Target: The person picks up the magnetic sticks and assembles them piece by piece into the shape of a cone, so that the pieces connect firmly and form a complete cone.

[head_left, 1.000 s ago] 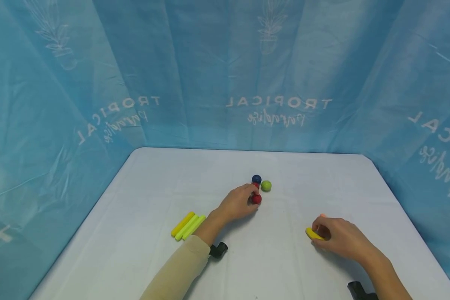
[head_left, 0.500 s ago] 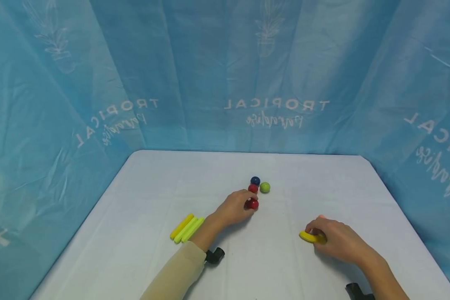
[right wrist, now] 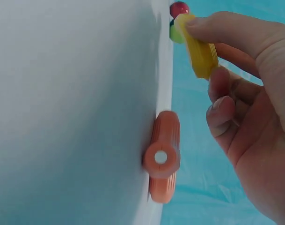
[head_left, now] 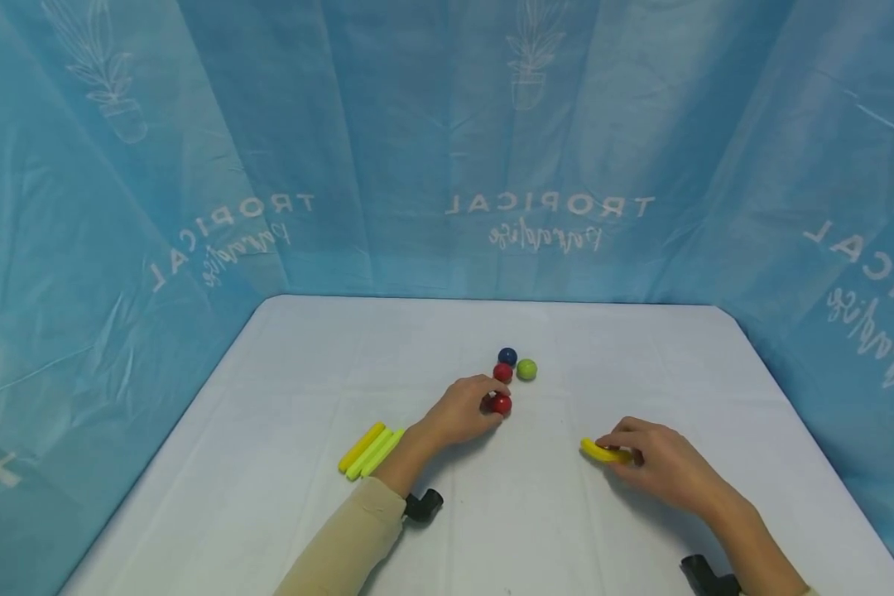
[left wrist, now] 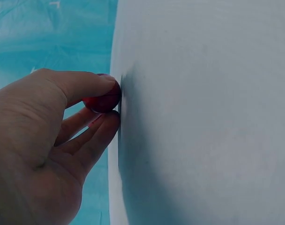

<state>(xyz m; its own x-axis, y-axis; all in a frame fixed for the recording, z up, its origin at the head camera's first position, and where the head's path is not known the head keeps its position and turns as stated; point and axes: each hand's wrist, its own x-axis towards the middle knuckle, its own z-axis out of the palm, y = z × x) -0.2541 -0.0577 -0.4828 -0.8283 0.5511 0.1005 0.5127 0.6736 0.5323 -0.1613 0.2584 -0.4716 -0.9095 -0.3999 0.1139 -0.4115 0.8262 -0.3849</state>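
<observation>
My left hand (head_left: 458,411) pinches a shiny red ball (head_left: 502,404) between thumb and fingers, low over the white table. In the left wrist view the thumb lies on this red ball (left wrist: 105,99). Just beyond are another red ball (head_left: 502,372), a dark blue ball (head_left: 507,357) and a green ball (head_left: 526,369), close together. To the right, my right hand (head_left: 663,463) holds a short yellow stick (head_left: 599,451) by one end. The right wrist view shows the yellow stick (right wrist: 200,54) raised off the table, above ribbed orange pieces (right wrist: 164,129), one with a round white centre.
Left of my left forearm, a yellow stick (head_left: 361,447) and lime-yellow sticks (head_left: 376,453) lie side by side on the white tabletop (head_left: 268,397). Black wrist mounts (head_left: 423,505) stick out from both wrists. Blue printed curtains (head_left: 447,149) enclose the table's back and sides.
My left hand has drawn the nearer red ball slightly toward me, away from the other red ball. My right hand has moved left with the yellow stick, which now lies more sideways.
</observation>
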